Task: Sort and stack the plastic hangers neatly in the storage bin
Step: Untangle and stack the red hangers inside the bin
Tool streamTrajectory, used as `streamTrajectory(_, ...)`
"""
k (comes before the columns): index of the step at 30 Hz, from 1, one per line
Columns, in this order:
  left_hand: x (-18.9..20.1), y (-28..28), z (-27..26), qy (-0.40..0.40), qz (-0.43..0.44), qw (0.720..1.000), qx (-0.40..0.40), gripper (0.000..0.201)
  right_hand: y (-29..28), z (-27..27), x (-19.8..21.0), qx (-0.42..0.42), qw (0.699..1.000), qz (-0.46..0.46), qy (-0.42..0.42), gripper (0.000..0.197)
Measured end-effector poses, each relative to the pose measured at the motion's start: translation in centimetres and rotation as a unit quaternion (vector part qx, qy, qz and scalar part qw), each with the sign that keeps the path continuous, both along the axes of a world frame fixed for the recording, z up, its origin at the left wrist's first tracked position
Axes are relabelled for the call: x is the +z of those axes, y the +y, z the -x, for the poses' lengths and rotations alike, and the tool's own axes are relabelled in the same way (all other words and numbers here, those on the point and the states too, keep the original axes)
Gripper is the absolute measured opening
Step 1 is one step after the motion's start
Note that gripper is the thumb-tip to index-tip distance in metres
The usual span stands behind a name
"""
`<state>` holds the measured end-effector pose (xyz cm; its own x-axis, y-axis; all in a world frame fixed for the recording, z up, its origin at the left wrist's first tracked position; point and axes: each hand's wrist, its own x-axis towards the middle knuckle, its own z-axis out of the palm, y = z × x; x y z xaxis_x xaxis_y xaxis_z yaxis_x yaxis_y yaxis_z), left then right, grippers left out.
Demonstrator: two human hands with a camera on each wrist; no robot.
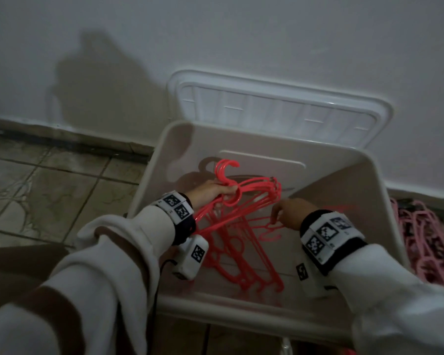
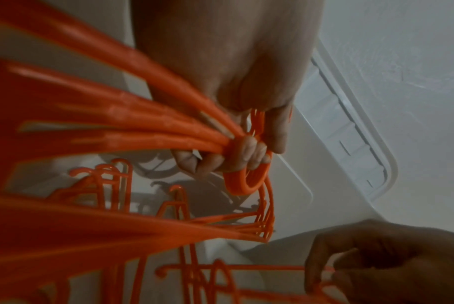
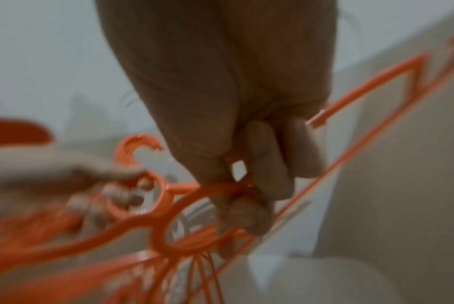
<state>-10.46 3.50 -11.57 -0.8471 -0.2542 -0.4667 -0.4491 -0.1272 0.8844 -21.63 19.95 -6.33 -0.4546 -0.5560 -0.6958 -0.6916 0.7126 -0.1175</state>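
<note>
A white storage bin (image 1: 241, 310) stands open on the floor against the wall. My left hand (image 1: 213, 190) grips a bunch of coral-red plastic hangers (image 1: 256, 189) at their necks, hooks pointing up, above the bin. In the left wrist view its fingers (image 2: 244, 153) curl round the necks beside the ring. To the right, my right hand (image 1: 290, 213) pinches a single red hanger (image 3: 132, 228) at its ring; its fingertips (image 3: 249, 218) close on the plastic. More red hangers (image 1: 244, 254) lie on the bin's floor beneath both hands.
The bin's white lid (image 1: 280, 108) leans on the wall behind it. A heap of pale pink hangers (image 1: 426, 239) lies on the floor to the right of the bin. Tiled floor (image 1: 49, 190) stretches to the left.
</note>
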Motion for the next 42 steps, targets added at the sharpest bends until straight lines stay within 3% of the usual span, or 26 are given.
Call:
streamTrajectory(4, -0.6, -0.4, -0.1, 0.004, -0.006, 1.000, 0.025, 0.022, 0.0, -1.6, -1.0, 0.071, 0.992, -0.024, 0.099, 0.034)
streamTrajectory(8, -0.8, -0.2, -0.2, 0.017, -0.026, 0.999, 0.026, 0.017, 0.0, -2.1, -0.8, 0.141, 0.982, 0.018, 0.125, 0.031)
streamTrajectory(16, -1.9, -0.4, -0.4, 0.022, -0.027, 0.999, 0.020, 0.019, 0.3, -0.8, -1.7, 0.138, 0.989, 0.058, -0.022, 0.034)
streamTrajectory(21, -2.2, -0.2, -0.4, 0.009, -0.026, 0.999, 0.019, 0.023, 0.6, -0.8, -2.4, 0.152, 0.985, 0.086, -0.012, 0.031)
streamTrajectory(25, -1.9, 0.4, -0.1, 0.010, -0.014, 1.000, 0.013, 0.017, 0.9, -0.9, -4.4, 0.118, 0.987, 0.110, 0.007, 0.028)
streamTrajectory(27, -1.8, 0.5, 0.0, 0.006, -0.008, 1.000, 0.019, 0.016, 1.2, -0.7, -5.6, 0.069, 0.983, 0.169, -0.024, 0.050)
streamTrajectory(28, -1.8, 0.5, 0.1, 0.005, -0.008, 1.000, 0.021, 0.015, 1.2, -0.7, -5.8, 0.068, 0.981, 0.179, -0.045, 0.051)
streamTrajectory(29, -1.8, 0.5, 0.2, 0.005, -0.010, 1.000, 0.022, 0.014, 1.0, -0.9, -5.6, 0.093, 0.981, 0.165, -0.046, 0.039)
streamTrajectory(31, -1.7, 0.6, 0.4, 0.007, -0.014, 1.000, 0.021, 0.016, 0.7, -1.2, -5.4, 0.058, 0.980, 0.164, -0.100, 0.019)
streamTrajectory(35, -1.6, 0.4, 0.6, 0.008, -0.002, 1.000, 0.011, 0.017, 1.3, -0.4, -6.5, 0.035, 0.967, 0.207, -0.148, 0.019)
streamTrajectory(39, -1.5, -0.1, 0.7, -0.007, 0.013, 1.000, 0.000, 0.022, 1.8, 0.8, -7.1, -0.027, 0.939, 0.260, -0.222, 0.022)
streamTrajectory(42, -1.5, -0.3, 0.8, -0.008, 0.016, 1.000, -0.005, 0.021, 2.4, 1.9, -6.3, -0.065, 0.940, 0.263, -0.209, 0.043)
